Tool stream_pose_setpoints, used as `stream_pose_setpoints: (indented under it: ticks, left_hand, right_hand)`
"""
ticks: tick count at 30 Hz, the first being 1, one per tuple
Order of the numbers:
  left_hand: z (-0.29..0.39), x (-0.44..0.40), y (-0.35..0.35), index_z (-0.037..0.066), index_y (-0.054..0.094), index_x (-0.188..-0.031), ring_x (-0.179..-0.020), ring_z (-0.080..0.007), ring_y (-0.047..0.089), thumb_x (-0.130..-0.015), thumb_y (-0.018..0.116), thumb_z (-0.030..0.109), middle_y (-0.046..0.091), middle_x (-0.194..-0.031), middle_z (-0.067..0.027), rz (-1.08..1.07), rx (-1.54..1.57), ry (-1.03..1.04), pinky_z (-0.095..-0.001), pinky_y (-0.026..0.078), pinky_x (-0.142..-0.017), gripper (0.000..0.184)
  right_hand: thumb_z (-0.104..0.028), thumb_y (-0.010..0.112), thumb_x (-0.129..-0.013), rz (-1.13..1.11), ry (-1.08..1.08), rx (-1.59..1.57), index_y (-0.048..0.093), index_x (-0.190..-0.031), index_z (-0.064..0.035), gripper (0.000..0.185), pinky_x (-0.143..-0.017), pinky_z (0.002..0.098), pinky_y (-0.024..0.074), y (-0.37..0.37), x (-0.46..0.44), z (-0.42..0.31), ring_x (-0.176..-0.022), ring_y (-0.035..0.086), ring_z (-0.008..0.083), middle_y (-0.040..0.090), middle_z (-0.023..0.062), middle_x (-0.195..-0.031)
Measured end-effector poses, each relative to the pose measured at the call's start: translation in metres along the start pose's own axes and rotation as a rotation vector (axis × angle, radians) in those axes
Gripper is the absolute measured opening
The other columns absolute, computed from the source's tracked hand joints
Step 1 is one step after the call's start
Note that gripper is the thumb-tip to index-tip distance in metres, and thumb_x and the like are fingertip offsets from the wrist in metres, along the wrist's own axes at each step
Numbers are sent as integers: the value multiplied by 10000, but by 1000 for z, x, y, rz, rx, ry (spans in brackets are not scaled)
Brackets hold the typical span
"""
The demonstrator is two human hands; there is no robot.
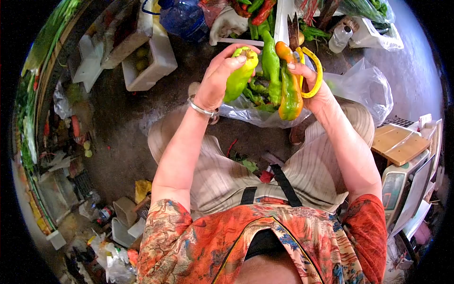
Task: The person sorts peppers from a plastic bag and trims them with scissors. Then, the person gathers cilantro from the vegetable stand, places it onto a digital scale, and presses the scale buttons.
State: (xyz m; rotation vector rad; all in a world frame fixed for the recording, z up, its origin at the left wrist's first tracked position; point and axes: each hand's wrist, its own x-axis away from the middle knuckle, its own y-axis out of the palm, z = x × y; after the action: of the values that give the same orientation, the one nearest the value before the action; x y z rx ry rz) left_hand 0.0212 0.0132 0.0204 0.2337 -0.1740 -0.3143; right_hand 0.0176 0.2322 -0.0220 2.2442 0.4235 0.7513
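My left hand point(218, 78), with a bracelet at the wrist, is closed around a light green pepper point(240, 78), its stem end turned up toward the thumb. In my right hand point(316, 90) are scissors with yellow handles point(319, 78), their dark blades pointing away from me. The same hand also holds an orange-and-green pepper point(290, 97) between thumb and fingers. Between the two hands a long green pepper point(270, 61) lies above more green peppers on a clear plastic bag point(246, 113). Some fingers of each hand are hidden behind the peppers.
A white foam box point(151, 73) stands at the left. Red and green peppers point(262, 13) fill a white container ahead. A clear bottle point(340, 39) and a plastic bag point(373, 85) are at the right, near a scale point(395, 187). Litter point(111, 258) lies lower left.
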Motion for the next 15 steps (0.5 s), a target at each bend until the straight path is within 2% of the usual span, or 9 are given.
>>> stream_pose_setpoints:
  ticks: [8,10,15]
  left_hand:
    - [-4,0,-3,-39,551,-1068,-754,-183,565,-737,484,247,594,-826,-109,-45,79,-81,-276,460,-736,442]
    - [-7,0,-4,-46,566,-1000,-746,-189,562,-693,481,216,592,-818,-112,-73,61,-106,-279,457,-728,413]
    - [-13,0,-1,-39,579,-905,-700,-178,548,-667,477,184,583,-777,-104,-33,54,-129,-269,450,-687,342]
  right_hand:
    - [-249,665,-773,-7,14,11,524,-1202,-57,491,-780,347,540,6,5,-3,-870,645,201,648,91,-991]
    - [-255,667,-777,-3,50,27,510,-1213,-52,506,-826,371,517,2,4,-4,-909,630,213,634,94,-1041]
    - [-230,670,-770,-9,46,-4,523,-1187,-50,477,-802,353,525,2,2,-2,-874,635,202,639,88,-998]
